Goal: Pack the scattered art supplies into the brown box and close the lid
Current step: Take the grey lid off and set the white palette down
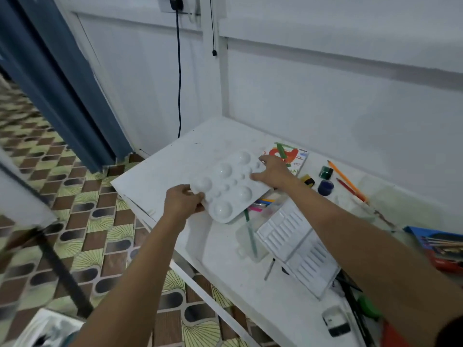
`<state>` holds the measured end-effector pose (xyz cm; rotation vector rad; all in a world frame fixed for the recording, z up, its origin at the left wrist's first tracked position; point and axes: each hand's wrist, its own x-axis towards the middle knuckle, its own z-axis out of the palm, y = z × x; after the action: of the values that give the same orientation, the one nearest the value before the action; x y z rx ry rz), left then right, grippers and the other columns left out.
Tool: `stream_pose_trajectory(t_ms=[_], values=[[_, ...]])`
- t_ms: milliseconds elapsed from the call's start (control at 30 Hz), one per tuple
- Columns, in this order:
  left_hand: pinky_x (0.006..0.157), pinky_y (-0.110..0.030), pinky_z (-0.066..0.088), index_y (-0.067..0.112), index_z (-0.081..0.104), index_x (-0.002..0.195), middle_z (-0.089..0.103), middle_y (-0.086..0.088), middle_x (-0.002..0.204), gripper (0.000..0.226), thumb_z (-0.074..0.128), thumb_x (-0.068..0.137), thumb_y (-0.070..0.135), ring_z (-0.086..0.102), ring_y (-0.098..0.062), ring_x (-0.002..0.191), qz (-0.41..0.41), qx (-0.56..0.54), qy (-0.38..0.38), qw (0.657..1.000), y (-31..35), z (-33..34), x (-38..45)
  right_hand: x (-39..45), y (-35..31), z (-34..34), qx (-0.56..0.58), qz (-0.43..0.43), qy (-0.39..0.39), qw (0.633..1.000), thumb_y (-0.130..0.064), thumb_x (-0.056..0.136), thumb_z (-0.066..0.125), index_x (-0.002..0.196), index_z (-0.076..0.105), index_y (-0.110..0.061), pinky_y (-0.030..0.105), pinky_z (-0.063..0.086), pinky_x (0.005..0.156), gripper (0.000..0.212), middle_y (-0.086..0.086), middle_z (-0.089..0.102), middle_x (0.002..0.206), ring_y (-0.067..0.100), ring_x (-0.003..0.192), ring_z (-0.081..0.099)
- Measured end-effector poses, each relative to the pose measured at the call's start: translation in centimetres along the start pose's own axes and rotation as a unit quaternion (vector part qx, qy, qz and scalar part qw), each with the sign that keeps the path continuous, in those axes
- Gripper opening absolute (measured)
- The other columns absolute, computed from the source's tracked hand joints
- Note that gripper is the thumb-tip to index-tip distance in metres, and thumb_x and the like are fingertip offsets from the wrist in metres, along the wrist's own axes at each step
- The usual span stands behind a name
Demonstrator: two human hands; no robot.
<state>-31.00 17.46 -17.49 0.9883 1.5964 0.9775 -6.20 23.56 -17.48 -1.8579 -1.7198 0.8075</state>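
Note:
A white plastic paint palette (pixel 230 186) with round wells is held tilted above the white table (pixel 175 156). My left hand (pixel 184 200) grips its near left edge. My right hand (pixel 271 171) lies on its far right edge with the fingers spread over it. Under the palette lie bright markers (pixel 263 204). A green-handled brush (pixel 250 231) stands in a clear cup (pixel 250 242). A white ridged tray (pixel 293 242) lies to the right. No brown box is in view.
Small paint pots, green (pixel 325 172), blue (pixel 325 187) and yellow (pixel 307 180), sit beyond my right arm, with orange and red pencils (pixel 348 181) and a picture card (pixel 294 156). A blue pencil box (pixel 438 244) lies at the right edge. The table's left edge drops to patterned floor tiles.

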Motion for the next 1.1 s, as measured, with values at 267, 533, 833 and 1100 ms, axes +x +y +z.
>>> stream_pose_trajectory(t_ms=[267,533,833,1100], values=[[0.07,-0.018,0.05,0.018,0.07,0.085,0.07,0.005,0.081,0.012,0.071,0.082,0.006,0.064,-0.002,0.071,0.271,0.0,-0.051,0.961,5.9,6.1,-6.6,-13.8,0.9,-12.3,0.326,0.043,0.141,0.934,-0.047,0.088,0.058,0.1,0.062,-0.029,0.022,0.045,0.071,0.022,-0.008,0.058,0.096,0.007,0.084,0.057],[0.067,-0.009,0.043,0.028,0.072,0.092,0.055,-0.001,0.097,0.027,0.068,0.084,0.003,0.057,-0.002,0.084,0.436,0.101,-0.18,0.876,4.9,19.4,-16.9,-32.4,8.9,-20.4,0.519,0.083,0.278,0.804,-0.029,0.09,0.054,0.102,0.058,-0.01,0.026,0.05,0.059,0.023,0.006,0.059,0.084,0.02,0.07,0.06],[0.067,-0.027,0.054,0.036,0.048,0.131,0.066,0.019,0.115,0.068,0.063,0.076,-0.001,0.063,-0.001,0.101,0.305,0.053,-0.522,0.795,4.8,24.2,-30.8,-52.2,14.4,-23.2,0.32,0.057,0.349,0.879,-0.005,0.077,0.068,0.138,0.041,-0.017,0.017,0.052,0.082,0.068,-0.008,0.065,0.12,0.007,0.11,0.062],[0.06,-0.034,0.054,0.028,0.051,0.12,0.066,-0.002,0.068,0.051,0.076,0.078,0.011,0.065,-0.024,0.061,0.212,0.132,-0.526,0.813,-2.2,26.7,-37.4,-62.0,20.2,-20.0,0.313,0.147,0.266,0.9,0.001,0.068,0.074,0.124,0.048,-0.032,0.022,0.053,0.083,0.07,-0.012,0.067,0.117,0.011,0.11,0.063]])
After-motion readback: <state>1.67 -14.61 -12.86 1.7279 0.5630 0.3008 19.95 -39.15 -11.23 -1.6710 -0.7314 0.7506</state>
